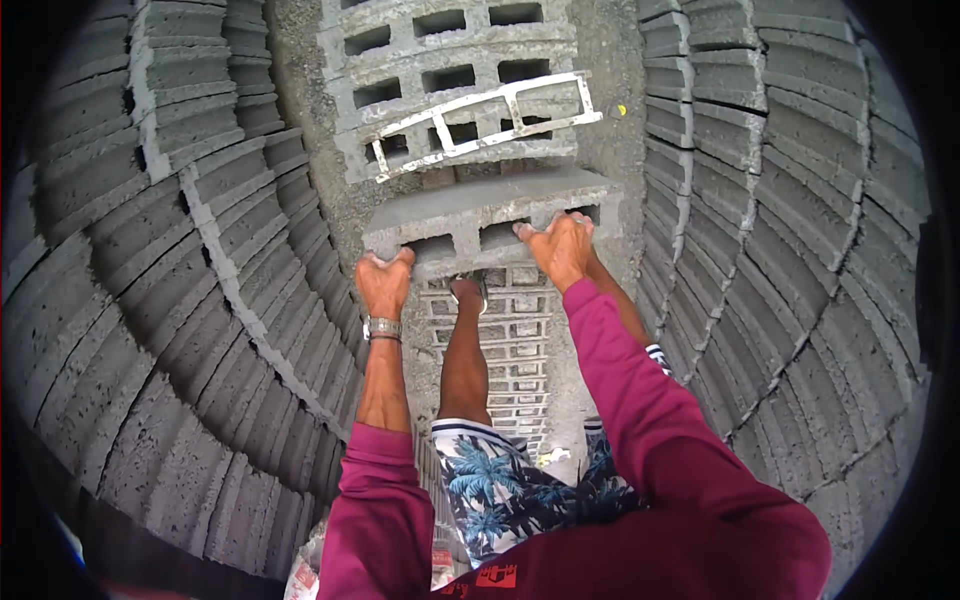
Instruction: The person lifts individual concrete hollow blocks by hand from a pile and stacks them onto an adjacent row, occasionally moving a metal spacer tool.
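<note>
A grey hollow concrete block lies crosswise in front of me, its row of hollows facing my way. My left hand is closed on the block's near left edge, fingers hooked at the left hollow. Over at the right end, my right hand grips the same face, its fingers reaching into the hollows there. Parts of the fingers on both hands are hidden inside the block. Just beyond it, a white-smeared, ladder-like frame rests slantwise on other hollow blocks.
Tall stacks of grey blocks rise close on the left and right, forming a narrow aisle. More hollow blocks run in a row below, between my legs. A yellow scrap lies on the gritty ground. A printed bag shows at lower left.
</note>
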### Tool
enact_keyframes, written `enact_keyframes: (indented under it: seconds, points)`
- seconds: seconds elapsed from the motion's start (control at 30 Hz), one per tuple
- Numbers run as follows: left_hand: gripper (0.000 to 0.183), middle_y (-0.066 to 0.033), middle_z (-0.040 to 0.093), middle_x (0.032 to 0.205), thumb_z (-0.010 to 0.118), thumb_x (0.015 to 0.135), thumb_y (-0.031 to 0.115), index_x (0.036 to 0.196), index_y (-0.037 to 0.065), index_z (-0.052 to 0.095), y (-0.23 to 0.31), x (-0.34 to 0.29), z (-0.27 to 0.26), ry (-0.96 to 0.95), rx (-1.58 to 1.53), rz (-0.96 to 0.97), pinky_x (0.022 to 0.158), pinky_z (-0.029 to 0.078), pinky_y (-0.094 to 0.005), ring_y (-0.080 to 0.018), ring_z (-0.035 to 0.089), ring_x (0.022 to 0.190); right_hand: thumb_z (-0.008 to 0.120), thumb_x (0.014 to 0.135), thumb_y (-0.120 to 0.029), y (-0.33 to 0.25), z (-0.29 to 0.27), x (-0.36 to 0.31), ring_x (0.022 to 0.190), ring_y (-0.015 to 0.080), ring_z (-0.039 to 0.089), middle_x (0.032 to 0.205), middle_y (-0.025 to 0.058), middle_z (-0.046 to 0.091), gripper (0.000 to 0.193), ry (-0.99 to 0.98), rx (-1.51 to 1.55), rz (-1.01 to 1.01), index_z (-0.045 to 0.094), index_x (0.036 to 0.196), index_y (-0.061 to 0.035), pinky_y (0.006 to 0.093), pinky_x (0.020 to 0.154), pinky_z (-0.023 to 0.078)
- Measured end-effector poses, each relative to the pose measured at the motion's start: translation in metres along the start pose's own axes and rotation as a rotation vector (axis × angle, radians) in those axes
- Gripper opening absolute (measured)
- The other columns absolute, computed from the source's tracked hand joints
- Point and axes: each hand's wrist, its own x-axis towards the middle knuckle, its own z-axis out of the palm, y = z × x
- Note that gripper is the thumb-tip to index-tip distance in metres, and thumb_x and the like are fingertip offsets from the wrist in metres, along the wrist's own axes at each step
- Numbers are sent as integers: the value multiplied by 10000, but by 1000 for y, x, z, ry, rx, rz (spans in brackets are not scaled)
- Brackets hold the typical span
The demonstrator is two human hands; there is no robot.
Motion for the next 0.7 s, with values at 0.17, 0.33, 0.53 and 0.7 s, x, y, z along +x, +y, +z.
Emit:
enact_keyframes:
  seconds: [0.17,0.33,0.53,0.7]
  points:
    - [389,-92,613,683,776,657,292,676,-35,567,-25,84,48,-96,-144,52,618,471,-394,-220,549,628,781,730,-480,-15,43,45,989,380,615,785,253,689,517,69,5,-41,711,744,32,471,1043,318]
    - [423,-125,642,800,786,670,302,761,-58,583,-57,119,60,-169,-44,-17,703,479,-371,-223,572,725,689,838,-511,-17,39,44,832,380,657,730,257,675,571,-101,-49,-192,708,803,59,505,993,366]
    - [907,-288,562,1313,793,792,408,1396,-146,404,-67,112,36,-285,-81,-43,1029,427,-370,-351,559,1216,718,818,-207,-33,-45,65,925,349,622,893,151,665,239,271,19,-481,700,980,-32,465,931,415]
    - [541,-253,596,1278,674,929,194,1331,-123,499,-63,71,18,-49,-336,5,982,468,-333,-265,605,1155,709,742,-109,-17,-55,140,1049,344,562,1050,131,573,336,196,-357,-729,669,1072,-64,470,923,411]
